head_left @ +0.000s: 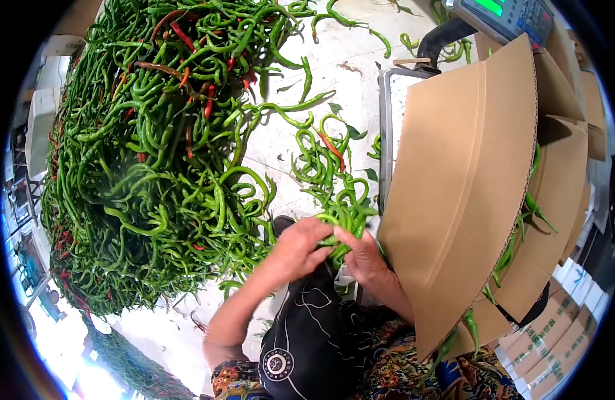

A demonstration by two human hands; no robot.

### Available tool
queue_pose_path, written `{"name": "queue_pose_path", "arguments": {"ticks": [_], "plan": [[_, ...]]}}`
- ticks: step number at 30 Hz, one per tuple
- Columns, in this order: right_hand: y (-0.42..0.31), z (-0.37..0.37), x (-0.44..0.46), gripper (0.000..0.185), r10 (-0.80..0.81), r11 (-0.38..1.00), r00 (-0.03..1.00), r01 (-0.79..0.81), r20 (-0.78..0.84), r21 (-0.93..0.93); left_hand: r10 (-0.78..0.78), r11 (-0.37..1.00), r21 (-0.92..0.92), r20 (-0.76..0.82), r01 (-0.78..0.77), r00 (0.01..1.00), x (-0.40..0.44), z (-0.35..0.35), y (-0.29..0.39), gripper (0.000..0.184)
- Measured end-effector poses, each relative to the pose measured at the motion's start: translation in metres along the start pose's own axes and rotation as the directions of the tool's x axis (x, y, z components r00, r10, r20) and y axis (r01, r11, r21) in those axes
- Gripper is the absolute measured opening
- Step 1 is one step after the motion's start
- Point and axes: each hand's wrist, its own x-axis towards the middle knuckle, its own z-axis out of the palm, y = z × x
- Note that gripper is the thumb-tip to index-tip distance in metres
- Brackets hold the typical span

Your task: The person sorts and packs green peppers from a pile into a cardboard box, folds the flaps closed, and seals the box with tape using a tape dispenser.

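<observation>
1. Pale, stained floor (353, 90) across the upper middle.
2. Strong white glare (97, 379) at the lower left.
3. Printed cartons (553, 341) stacked at the lower right.
4. White box (42, 130) near the left edge.

**Pale floor (271, 143) strewn with long green peppers (313, 175)**

A whitish floor, with faint seams and darker smudges, fills the middle of the view. A large heap (147, 150) of slender, curling green peppers, flecked with red ones, covers its left side. Beside the heap, a looser cluster lies with one orange-red pepper (332, 152) and dark green leaves (355, 133). More single peppers are scattered at the top. To the right stands a grey-rimmed scale (385, 133). Another heap (134, 360) lies at lower left.
</observation>
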Motion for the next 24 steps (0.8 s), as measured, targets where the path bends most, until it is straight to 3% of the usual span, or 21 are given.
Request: {"name": "queue_pose_path", "arguments": {"ticks": [2, 3, 4, 5, 6, 8, 10, 11, 14, 15, 16, 18, 20, 22, 24], "plan": [[0.002, -0.012, -0.002, 0.031, 0.036, 0.996, 0.999, -0.037, -0.013, -0.084, -0.024, 0.994, -0.101, 0.244, 0.050, 0.969, 0.015, -0.030, -0.018, 0.025], [0.000, -0.008, -0.002, 0.033, 0.031, 0.991, 0.999, -0.036, -0.038, -0.126, -0.213, 0.949, -0.185, 0.219, 0.255, 0.952, 0.029, -0.043, -0.023, 0.023], [0.001, -0.008, -0.003, 0.033, 0.047, 0.987, 0.999, -0.050, -0.023, -0.150, -0.130, 0.979, -0.163, -0.044, 0.121, 0.990, 0.049, -0.050, -0.040, 0.021], [0.001, -0.008, -0.004, 0.034, 0.060, 0.982, 0.998, -0.060, -0.007, -0.176, -0.068, 0.979, 0.162, -0.320, 0.125, 0.945, 0.074, -0.054, -0.058, 0.021], [0.000, -0.008, -0.005, 0.034, 0.071, 0.976, 0.997, -0.069, 0.004, -0.204, 0.091, 0.939, 0.332, -0.484, 0.086, 0.870, 0.099, -0.057, -0.081, 0.024], [-0.002, -0.001, -0.010, 0.035, 0.001, 0.985, 0.999, 0.008, 0.050, -0.173, 0.313, 0.787, 0.603, -0.576, 0.133, 0.756, 0.150, -0.066, -0.112, 0.025], [-0.002, 0.001, -0.011, 0.037, -0.064, 0.985, 0.996, 0.074, 0.069, -0.158, 0.205, 0.607, 0.732, -0.521, 0.310, 0.829, 0.177, -0.055, -0.153, 0.019], [-0.007, 0.000, -0.011, 0.037, -0.014, 0.984, 0.997, 0.027, 0.075, -0.176, 0.170, 0.600, 0.714, -0.555, 0.361, 0.814, 0.183, -0.047, -0.157, 0.016], [-0.004, 0.003, -0.015, 0.034, -0.062, 0.993, 0.995, 0.070, 0.084, -0.098, 0.179, 0.615, 0.726, -0.508, 0.307, 0.842, 0.177, -0.036, -0.144, 0.013], [-0.007, 0.006, -0.016, 0.034, -0.058, 0.995, 0.993, 0.066, 0.106, -0.075, 0.256, 0.694, 0.681, -0.538, 0.235, 0.803, 0.169, -0.037, -0.129, 0.011], [-0.009, 0.007, -0.015, 0.034, -0.075, 0.993, 0.991, 0.084, 0.107, -0.083, 0.376, 0.802, 0.591, -0.613, 0.087, 0.695, 0.159, -0.041, -0.114, 0.015], [-0.010, 0.012, -0.017, 0.035, -0.107, 0.988, 0.987, 0.119, 0.119, -0.100, 0.105, 0.976, 0.203, -0.761, 0.081, 0.640, 0.123, -0.041, -0.079, 0.021], [-0.011, 0.017, -0.019, 0.035, -0.136, 0.983, 0.988, 0.144, 0.078, -0.111, 0.005, 0.991, 0.084, -0.810, 0.108, 0.587, 0.077, -0.042, -0.051, 0.026], [-0.012, 0.023, -0.021, 0.034, -0.226, 0.964, 0.971, 0.235, 0.082, -0.121, -0.176, 0.984, -0.152, -0.830, 0.090, 0.529, 0.038, -0.039, -0.039, 0.029], [-0.013, 0.026, -0.024, 0.029, -0.284, 0.935, 0.950, 0.304, 0.128, -0.182, -0.097, 0.968, 0.070, -0.777, 0.239, 0.622, 0.001, -0.041, -0.035, 0.034]]}}
